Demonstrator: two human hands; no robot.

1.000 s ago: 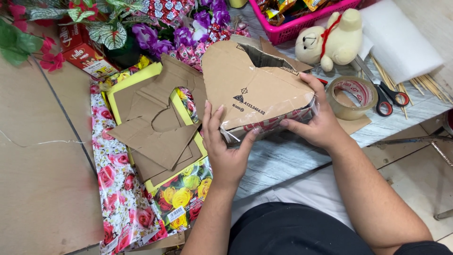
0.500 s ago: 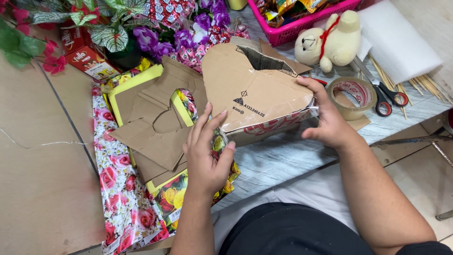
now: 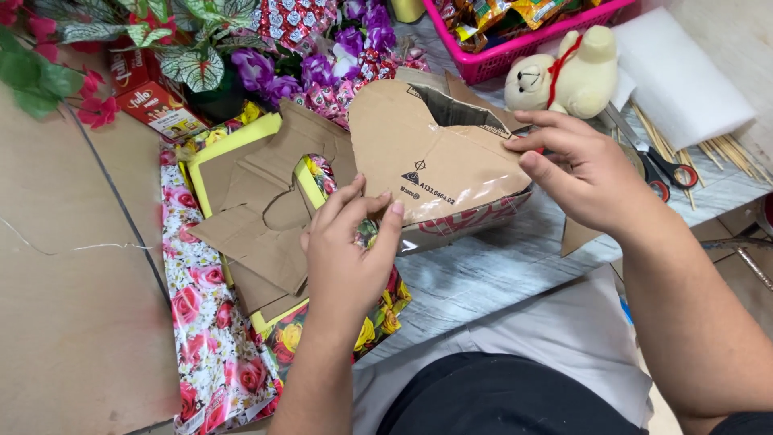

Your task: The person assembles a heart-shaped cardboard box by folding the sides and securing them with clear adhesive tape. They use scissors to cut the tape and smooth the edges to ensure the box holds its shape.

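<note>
A heart-shaped cardboard box [image 3: 435, 161], brown with clear tape shining on its lid, lies on the grey table [image 3: 491, 274] in front of me. My left hand [image 3: 346, 258] is at its lower left edge, fingertips curled against the side wall. My right hand [image 3: 584, 173] holds the right edge, thumb on the lid and fingers stretched over the rim. The box's far end shows an open gap under the lid.
Brown cardboard offcuts [image 3: 266, 217] lie on floral wrapping paper [image 3: 193, 322] to the left. Behind are artificial flowers [image 3: 266, 64], a pink basket [image 3: 515, 52], a cream teddy bear [image 3: 564, 72], red-handled scissors [image 3: 668, 173], a white foam sheet [image 3: 684, 72] and wooden skewers [image 3: 733, 153].
My left hand has shifted from the box's front edge to its lower left side. My right hand has slid up along the right edge and now hides the tape roll.
</note>
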